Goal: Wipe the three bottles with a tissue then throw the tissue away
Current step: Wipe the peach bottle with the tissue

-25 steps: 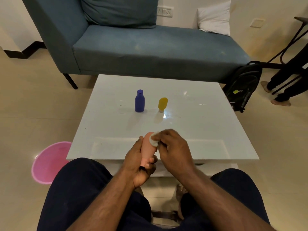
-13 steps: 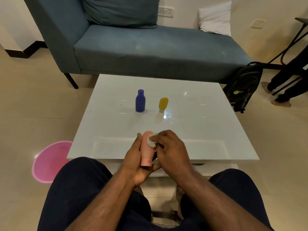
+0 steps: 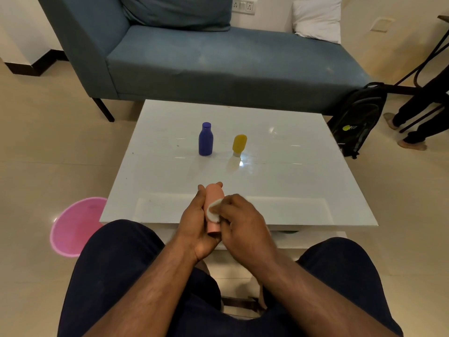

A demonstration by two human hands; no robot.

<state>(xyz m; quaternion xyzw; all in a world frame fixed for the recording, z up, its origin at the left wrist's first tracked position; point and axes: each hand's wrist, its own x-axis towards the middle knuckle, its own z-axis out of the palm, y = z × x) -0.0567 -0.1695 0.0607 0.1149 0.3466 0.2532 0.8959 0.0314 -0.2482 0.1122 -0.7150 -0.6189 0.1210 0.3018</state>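
My left hand (image 3: 194, 222) grips a pink bottle (image 3: 214, 193) over the near edge of the white table (image 3: 303, 186), its fingers wrapped round the bottle's back. My right hand (image 3: 239, 223) pinches a small white tissue (image 3: 215, 211) and presses it against the bottle's lower side. A blue bottle (image 3: 205, 139) stands upright at the table's middle. To its right a yellow bottle (image 3: 239, 144) stands on its cap.
A pink bin (image 3: 73, 226) sits on the floor left of the table. A blue sofa (image 3: 218, 59) stands behind the table. A black backpack (image 3: 358, 117) leans at the right, beside another person's legs (image 3: 422, 110).
The right hand has slid the tissue from the bottle's top down its side. The left hand has turned the bottle more upright and lifted it slightly.
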